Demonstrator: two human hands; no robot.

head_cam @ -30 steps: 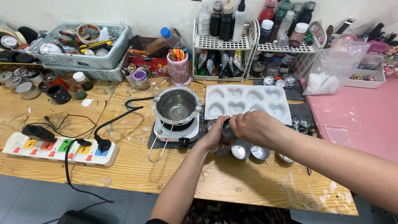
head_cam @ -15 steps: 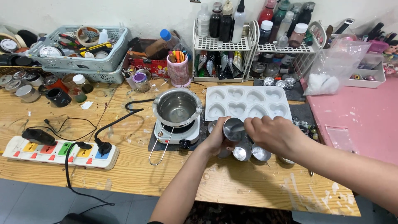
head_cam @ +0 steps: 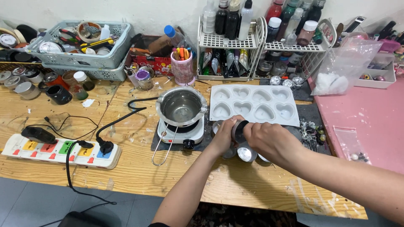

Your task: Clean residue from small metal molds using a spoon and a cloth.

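Both my hands hold one small round metal tin (head_cam: 239,129) just above the table, in front of the white heart-shaped mould tray (head_cam: 252,103). My left hand (head_cam: 224,135) grips the tin's left side and my right hand (head_cam: 270,142) grips its right side. The tin is tilted on its side. Below it on the table lie other small silver tins (head_cam: 246,153). Left of my hands a steel pot (head_cam: 181,106) sits on a small white electric hotplate (head_cam: 180,133).
A white power strip (head_cam: 59,150) with coloured switches and black cables lies at the left. Grey baskets (head_cam: 80,59) of tools, jars, a pink pen cup (head_cam: 183,67) and white wire racks (head_cam: 235,42) of bottles line the back. A pink mat (head_cam: 370,122) is at the right.
The tin has been lifted slightly and turned between my hands; it was briefly seen with its open top up, and now lies tilted sideways. My hands stay in the same spot.
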